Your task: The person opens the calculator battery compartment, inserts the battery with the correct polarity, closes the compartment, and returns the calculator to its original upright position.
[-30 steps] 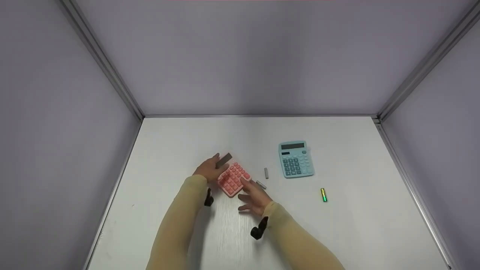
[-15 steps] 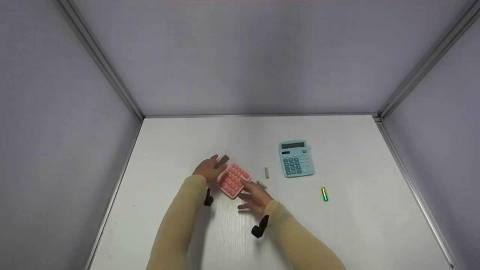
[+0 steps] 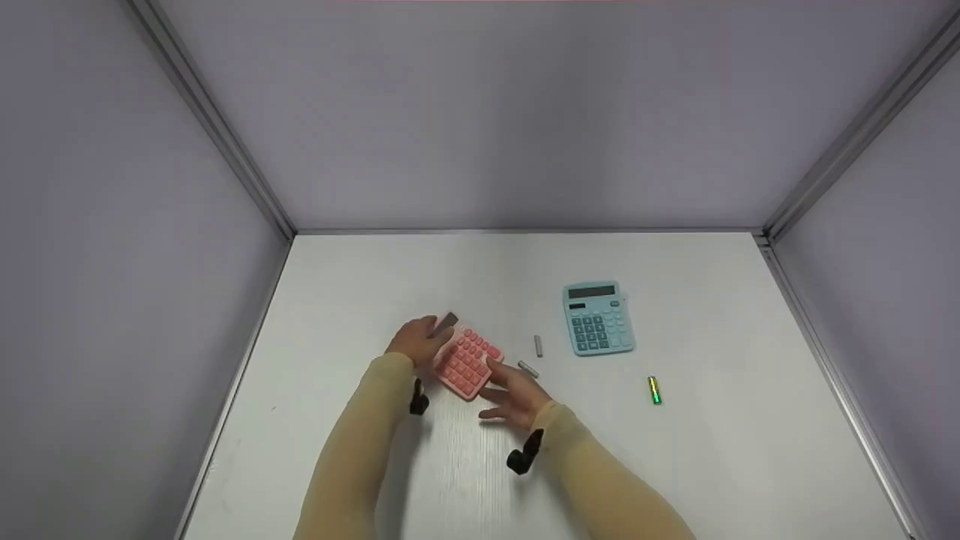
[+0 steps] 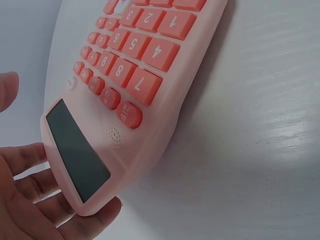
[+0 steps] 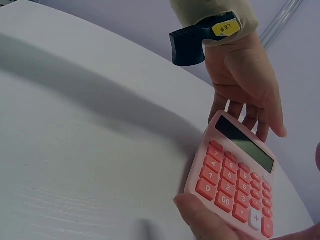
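A pink calculator (image 3: 466,366) with coral keys lies at a slant between both hands, its dark display toward the far left. My left hand (image 3: 412,340) holds the display end; in the left wrist view its fingers (image 4: 40,186) curl behind that edge while the thumb stands off it. At the near right corner my right hand (image 3: 519,396) grips the calculator, thumb over the keys' side in the head view, other fingers spread lower. One right finger (image 5: 202,216) lies along the corner by the 0 key in the right wrist view.
Two small silver batteries (image 3: 538,346) lie just right of the pink calculator. Farther right is a blue calculator (image 3: 619,321), face up, with a green-gold battery (image 3: 655,390) nearer the person. Grey panels (image 3: 480,135) wall the white table (image 3: 322,300) at the back and sides.
The pink calculator has shifted slightly left and toward the person, its display end tipping a little, while both hands keep hold. The whole view has drifted slightly; the batteries and blue calculator stay put.
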### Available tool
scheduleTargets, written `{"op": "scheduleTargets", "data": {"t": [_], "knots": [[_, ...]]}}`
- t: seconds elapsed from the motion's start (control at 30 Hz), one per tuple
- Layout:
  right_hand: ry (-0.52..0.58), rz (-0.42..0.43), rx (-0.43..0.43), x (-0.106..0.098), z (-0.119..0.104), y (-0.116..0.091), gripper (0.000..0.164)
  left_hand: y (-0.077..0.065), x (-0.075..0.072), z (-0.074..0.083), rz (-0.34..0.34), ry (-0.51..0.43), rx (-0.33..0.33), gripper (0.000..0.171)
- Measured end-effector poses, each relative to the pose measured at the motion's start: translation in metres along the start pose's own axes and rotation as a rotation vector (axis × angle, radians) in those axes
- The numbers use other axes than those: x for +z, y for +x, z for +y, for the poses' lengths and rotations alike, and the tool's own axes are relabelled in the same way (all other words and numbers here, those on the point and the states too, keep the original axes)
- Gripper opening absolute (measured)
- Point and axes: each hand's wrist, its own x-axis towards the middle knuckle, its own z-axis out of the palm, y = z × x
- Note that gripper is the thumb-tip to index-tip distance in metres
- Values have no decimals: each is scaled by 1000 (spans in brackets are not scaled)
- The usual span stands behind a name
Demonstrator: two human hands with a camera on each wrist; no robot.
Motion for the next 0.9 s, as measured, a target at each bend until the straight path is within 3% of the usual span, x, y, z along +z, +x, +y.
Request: {"op": "scheduleTargets", "data": {"t": [0.37,0.73,0.9], "knots": [[92,27,20,-5,0,-2,69,-3,2,-5,34,-55,-11,69],[101,30,15,-9,-3,-6,65,-13,4,-8,75,-96,7,68],[78,51,8,-10,-4,-7,66,-17,3,-10,81,-123,10,59]]}}
